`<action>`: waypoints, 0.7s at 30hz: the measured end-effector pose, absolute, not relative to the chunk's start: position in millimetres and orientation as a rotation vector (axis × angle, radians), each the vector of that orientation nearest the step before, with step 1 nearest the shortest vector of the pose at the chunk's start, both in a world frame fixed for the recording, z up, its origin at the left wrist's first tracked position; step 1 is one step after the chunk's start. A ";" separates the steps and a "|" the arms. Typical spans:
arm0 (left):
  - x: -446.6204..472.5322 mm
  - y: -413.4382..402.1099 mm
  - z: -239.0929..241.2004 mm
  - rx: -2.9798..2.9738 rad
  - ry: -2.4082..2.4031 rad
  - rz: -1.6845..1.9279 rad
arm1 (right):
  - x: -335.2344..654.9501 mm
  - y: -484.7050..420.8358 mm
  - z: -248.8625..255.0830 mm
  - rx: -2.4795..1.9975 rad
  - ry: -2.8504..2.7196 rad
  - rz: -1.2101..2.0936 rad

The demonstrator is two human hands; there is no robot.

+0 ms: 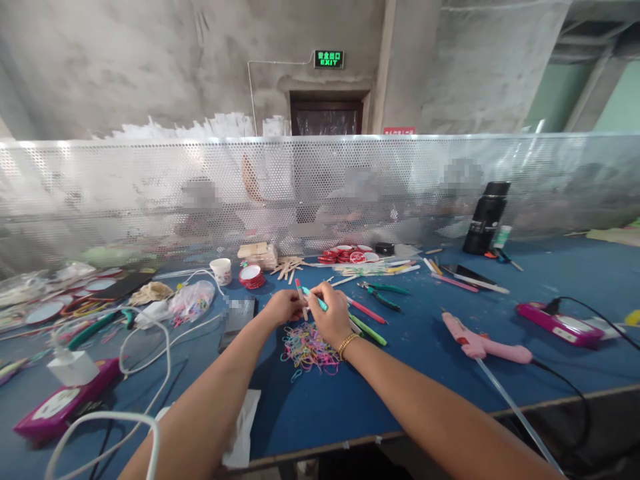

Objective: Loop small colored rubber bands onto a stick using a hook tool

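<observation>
The left hand (pixel 287 307) pinches a stick (pixel 301 297) pointing toward the far edge of the desk (pixel 320 417); the right hand (pixel 330 310) grips a marker (pixel 322 304) (bright teal) slanting beside it.

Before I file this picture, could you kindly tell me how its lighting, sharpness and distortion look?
Head view, upper part: EXIT sign bright and legible. Head view, middle: perforated metal screen hazy with pale sheen; heap of small coloured loops too fine to separate fully. Head view, bottom: wide-angle stretch enlarges left forearm and right forearm.
</observation>
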State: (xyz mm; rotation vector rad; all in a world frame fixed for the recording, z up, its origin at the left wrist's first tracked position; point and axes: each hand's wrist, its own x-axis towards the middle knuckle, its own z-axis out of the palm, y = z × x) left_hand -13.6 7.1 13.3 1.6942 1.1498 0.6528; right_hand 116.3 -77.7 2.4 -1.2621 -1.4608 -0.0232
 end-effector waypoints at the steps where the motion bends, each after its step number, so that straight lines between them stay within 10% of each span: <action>1: -13.8 7.0 13.7 1.692 1.146 0.651 | 116.2 -77.9 2.4 -1.260 -1.463 -0.021; 21: -15.7 11.7 9.6 1.711 1.122 0.656 | 113.4 -77.0 0.4 -1.240 -1.501 -0.026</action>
